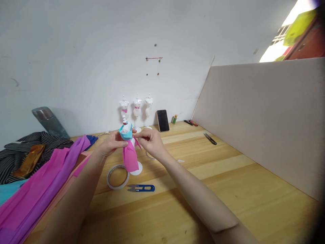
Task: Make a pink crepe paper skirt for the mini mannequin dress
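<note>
A small white mannequin stand (126, 130) stands on the wooden table (228, 189), dressed in a light blue paper top and a pink paper skirt (130, 156). My left hand (111, 143) grips the mannequin at the waist from the left, fingers closed round it. My right hand (150, 141) pinches the paper at the waist from the right. The stand's round white base (138, 168) rests on the table below.
A tape roll (117, 176) and blue thread snips (142, 188) lie in front. Three more white mannequins (137, 110), a phone (163, 120) and a small green bottle (175, 119) stand by the wall. Black snips (210, 138) lie right. Pink and purple paper sheets (43, 186) lie at the left.
</note>
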The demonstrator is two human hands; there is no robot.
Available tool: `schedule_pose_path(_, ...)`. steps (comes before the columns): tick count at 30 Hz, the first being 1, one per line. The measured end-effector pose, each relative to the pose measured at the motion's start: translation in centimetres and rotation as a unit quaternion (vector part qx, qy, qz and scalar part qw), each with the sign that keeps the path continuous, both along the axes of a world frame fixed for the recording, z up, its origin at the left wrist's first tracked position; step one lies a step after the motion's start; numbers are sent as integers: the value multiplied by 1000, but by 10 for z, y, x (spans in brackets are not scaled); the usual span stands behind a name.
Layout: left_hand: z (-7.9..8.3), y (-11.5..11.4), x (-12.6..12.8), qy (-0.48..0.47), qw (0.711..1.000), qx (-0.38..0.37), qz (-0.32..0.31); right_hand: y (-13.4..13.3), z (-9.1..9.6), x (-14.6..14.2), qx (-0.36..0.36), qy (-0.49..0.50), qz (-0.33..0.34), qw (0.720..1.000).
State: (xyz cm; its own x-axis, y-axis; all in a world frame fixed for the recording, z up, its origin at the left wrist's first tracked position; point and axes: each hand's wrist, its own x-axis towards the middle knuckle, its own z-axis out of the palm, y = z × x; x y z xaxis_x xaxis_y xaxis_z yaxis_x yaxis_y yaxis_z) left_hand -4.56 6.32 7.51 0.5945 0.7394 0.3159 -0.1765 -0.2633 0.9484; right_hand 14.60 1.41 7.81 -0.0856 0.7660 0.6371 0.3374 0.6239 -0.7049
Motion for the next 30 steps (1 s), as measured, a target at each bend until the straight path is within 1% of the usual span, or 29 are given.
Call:
schedule_pose_path(2,0,0,0,-2,1000,-4,4,-4,-1,-1,45,-65,-25,997)
schedule_pose_path(4,-1,1,-1,-3,1000,-10,8,-9,1,-3,71,-109,-42,991)
schedule_pose_path(6,-2,2,-2,-4,1000,-16,7,-14,4,-4,80,-122,-31,989)
schedule_pose_path(7,-3,2,-3,-5,1000,-15,8,-15,6,-4,74,-103,-19,992)
schedule_pose_path(9,-3,2,-3,-8,1000,-10,13,-14,9,-3,26,-4,14,1000)
schedule_pose_path(11,-3,2,-2,-11,1000,-11,20,-9,10,1,-51,111,37,992)
schedule_pose_path(12,-2,1,-2,-15,1000,-14,23,-5,10,4,-88,145,41,985)
schedule_pose_path(13,-2,1,-2,-18,999,-19,23,-1,9,7,-116,154,41,980)
schedule_pose_path(15,0,-1,-2,-23,999,-35,18,7,4,12,-149,147,47,977)
schedule_pose_path(16,0,-2,-1,-28,999,-43,16,10,1,13,-167,147,69,972)
schedule_pose_path(19,2,-5,1,-60,996,-60,17,17,-8,14,-213,167,165,948)
schedule_pose_path(20,3,-6,2,-72,995,-62,19,18,-10,13,-221,176,192,940)
schedule_pose_path(22,3,-6,3,-83,994,-66,19,17,-14,9,-226,196,224,928)
schedule_pose_path(24,3,-5,3,-85,993,-73,20,15,-15,5,-223,205,234,924)
schedule_pose_path(28,3,-5,4,-81,993,-79,20,10,-17,-6,-207,199,246,926)
schedule_pose_path(30,4,-7,5,-69,995,-72,12,9,-18,-10,-204,211,261,920)
